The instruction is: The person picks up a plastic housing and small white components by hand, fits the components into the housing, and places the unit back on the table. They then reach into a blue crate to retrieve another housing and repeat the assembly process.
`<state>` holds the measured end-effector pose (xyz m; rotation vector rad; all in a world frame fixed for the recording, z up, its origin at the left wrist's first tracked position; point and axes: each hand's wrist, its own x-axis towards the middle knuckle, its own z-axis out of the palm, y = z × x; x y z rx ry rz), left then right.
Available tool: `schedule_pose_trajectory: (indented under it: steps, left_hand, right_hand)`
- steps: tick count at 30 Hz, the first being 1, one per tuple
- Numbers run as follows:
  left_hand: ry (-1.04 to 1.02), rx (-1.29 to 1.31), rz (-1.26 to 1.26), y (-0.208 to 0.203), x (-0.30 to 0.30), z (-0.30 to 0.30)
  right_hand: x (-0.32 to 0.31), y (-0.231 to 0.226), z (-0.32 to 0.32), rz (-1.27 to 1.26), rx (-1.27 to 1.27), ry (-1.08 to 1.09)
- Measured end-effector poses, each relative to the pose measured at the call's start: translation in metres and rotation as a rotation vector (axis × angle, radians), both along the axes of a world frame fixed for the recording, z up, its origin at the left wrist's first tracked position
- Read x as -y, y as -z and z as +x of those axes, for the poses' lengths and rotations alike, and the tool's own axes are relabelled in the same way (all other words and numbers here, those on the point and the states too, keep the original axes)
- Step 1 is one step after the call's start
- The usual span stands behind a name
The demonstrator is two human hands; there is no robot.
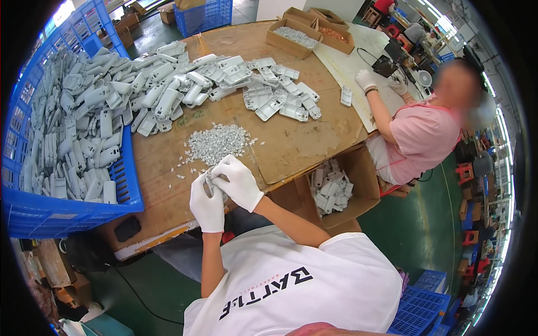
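Close to the table's near edge, both of my white-gloved hands are brought together around a grey plastic casing [209, 184]. My left hand [206, 207] is closed on it from the left, and my right hand [240, 183] pinches it from the right with bent fingers. Most of the casing is hidden by the gloves. Just beyond my fingers lies a spread pile of tiny pale plastic parts [218, 143]. Farther back, a heap of grey plastic casings [185, 78] stretches across the table, several of them lying open side up.
A blue crate [73, 215] full of casings stands at the left. Below the table's right edge, a cardboard box [358, 204] holds more casings. Small boxes of parts [294, 36] sit at the back. A gloved co-worker [423, 131] in pink sits at the right.
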<state>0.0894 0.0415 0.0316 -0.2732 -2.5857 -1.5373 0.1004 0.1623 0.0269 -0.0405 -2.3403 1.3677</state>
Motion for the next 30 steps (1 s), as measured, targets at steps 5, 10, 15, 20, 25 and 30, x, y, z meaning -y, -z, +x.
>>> schedule_pose_trajectory:
  steps: [5, 10, 15, 20, 25, 30]
  left_hand:
    - [0.004, 0.041, 0.030, 0.001, 0.002, 0.002]
    - [0.055, -0.068, 0.052, 0.002, -0.002, 0.003]
    - [0.071, -0.071, 0.087, 0.000, -0.007, 0.002]
    - [0.096, -0.071, 0.083, 0.004, -0.001, 0.003]
    - [0.143, -0.038, 0.041, -0.002, 0.001, 0.006]
    - [0.116, -0.077, 0.057, 0.000, 0.000, 0.006]
  right_hand:
    - [0.000, 0.002, 0.002, -0.012, 0.014, -0.009]
    - [-0.009, 0.003, 0.000, -0.197, 0.091, 0.008]
    - [-0.039, 0.002, -0.005, -0.363, 0.319, -0.203]
    - [-0.041, -0.007, -0.005, -0.425, 0.427, -0.345]
    - [-0.043, -0.025, -0.010, 0.036, 0.507, -0.330]
    - [-0.034, -0.023, -0.007, -0.161, 0.432, -0.285]
